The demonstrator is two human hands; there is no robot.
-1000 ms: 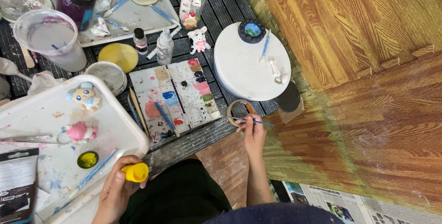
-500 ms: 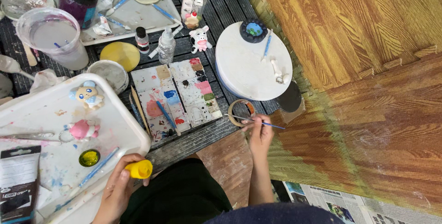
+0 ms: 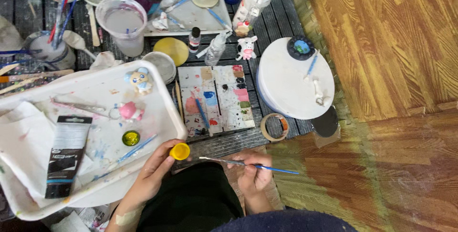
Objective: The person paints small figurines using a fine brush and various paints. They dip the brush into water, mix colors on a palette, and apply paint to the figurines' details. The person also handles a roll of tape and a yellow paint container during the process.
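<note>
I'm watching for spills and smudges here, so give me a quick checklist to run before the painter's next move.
1. Left hand grips small yellow pot: ok.
2. Right hand holds thin brush, bristles pointing toward the pot: ok.
3. Pot open or capped: cannot tell.
4. Paint on the bristles: cannot tell.
5. Palette lies flat ahead of the hands, within easy reach: ok.
6. Water cup stands upright, away from both hands: ok.
</note>
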